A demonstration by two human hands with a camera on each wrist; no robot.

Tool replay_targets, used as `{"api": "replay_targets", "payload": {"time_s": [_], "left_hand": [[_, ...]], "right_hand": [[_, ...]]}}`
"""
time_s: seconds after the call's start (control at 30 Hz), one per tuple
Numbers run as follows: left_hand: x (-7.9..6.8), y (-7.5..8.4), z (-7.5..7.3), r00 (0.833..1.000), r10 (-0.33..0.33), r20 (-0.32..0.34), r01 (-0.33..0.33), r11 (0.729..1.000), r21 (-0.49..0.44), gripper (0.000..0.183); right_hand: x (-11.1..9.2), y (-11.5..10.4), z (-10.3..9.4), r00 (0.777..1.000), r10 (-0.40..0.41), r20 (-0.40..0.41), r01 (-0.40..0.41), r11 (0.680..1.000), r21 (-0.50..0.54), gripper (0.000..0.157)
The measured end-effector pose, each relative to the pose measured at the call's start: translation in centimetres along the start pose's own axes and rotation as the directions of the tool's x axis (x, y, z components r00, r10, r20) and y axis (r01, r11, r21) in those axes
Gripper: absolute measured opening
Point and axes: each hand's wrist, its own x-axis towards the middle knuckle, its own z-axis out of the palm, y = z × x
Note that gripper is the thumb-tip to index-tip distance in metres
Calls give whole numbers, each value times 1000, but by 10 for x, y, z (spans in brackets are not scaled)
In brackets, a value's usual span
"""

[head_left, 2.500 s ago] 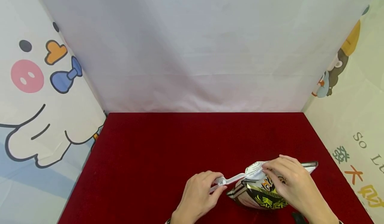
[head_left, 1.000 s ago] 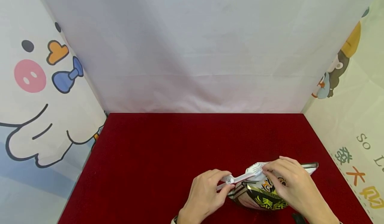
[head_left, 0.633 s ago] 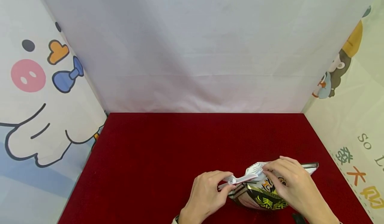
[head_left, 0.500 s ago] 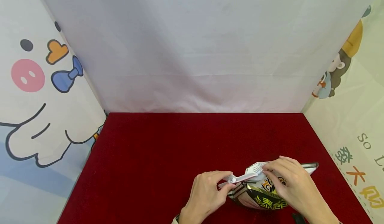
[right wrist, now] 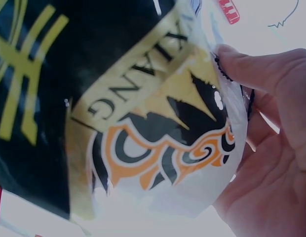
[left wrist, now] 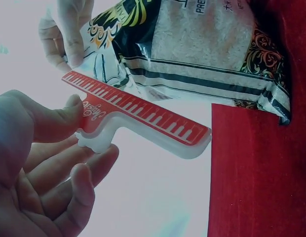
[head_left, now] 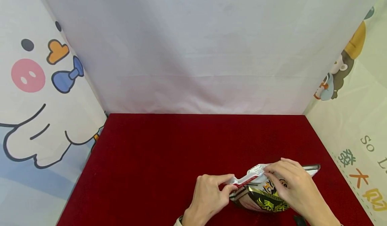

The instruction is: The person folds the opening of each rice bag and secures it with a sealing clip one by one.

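Observation:
A red and white clip [head_left: 247, 180] with piano keys and lettering on its red face is pinched in my left hand [head_left: 208, 195]. In the left wrist view, thumb and fingertips grip the clip [left wrist: 138, 109] at its handles, and its long bar overlaps the folded top of the bag. The plastic bag of rice [head_left: 263, 199], black with gold print and a see-through window, lies on the table. My right hand [head_left: 292, 183] pinches the bag's gathered upper edge. The right wrist view shows thumb [right wrist: 251, 66] against the crinkled plastic, the fingertips partly hidden.
Dark red cloth [head_left: 169, 152] covers the table. A small black object [head_left: 299, 220] lies beneath the right forearm, partly hidden. Printed cartoon curtains stand left and right, and a white curtain [head_left: 205, 51] hangs behind.
My left hand has moved right, bringing the clip from beside the bag onto its top edge. The clip has turned, so its red face now shows. The right hand has kept its place.

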Motion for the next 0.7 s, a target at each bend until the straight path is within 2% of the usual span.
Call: {"api": "replay_targets", "payload": {"time_s": [0.27,0.7], "left_hand": [[3,2,-1,999,-19,31,19,1000,-1,23],[10,7,1,998,45,47,-47,998,38,21]], "right_hand": [[0,1,0,1000,-1,2,1,1000,-5,55],[0,2,-1,1000,-10,3,10,1000,7,53]]}}
